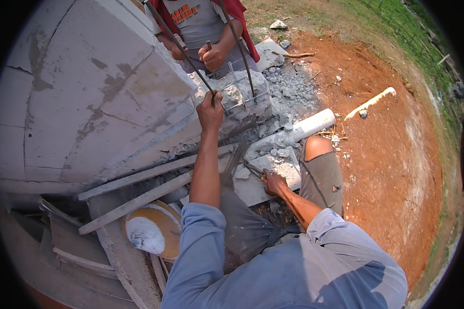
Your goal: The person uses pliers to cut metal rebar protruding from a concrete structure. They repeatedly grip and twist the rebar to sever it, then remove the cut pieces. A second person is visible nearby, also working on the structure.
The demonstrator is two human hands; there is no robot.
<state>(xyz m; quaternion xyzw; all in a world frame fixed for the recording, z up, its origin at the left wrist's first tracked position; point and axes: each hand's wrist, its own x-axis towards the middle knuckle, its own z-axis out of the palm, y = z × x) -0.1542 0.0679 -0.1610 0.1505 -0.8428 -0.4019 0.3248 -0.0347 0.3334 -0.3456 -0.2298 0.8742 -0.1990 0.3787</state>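
My left hand is closed around the lower part of a steel reinforcing bar, which slants up to the left. A second bar rises from the broken concrete, where thinner steel rods lie exposed. Low on the right, my right hand grips the handles of a pair of pincers. Their jaws point left, over a dusty slab with concrete chunks on it. A bundle of thin wire lies just left of the jaws.
Across the concrete, a person holds a short metal tool. A block wall stands left, above wooden planks and a yellowish basin. A white pipe and rubble lie right.
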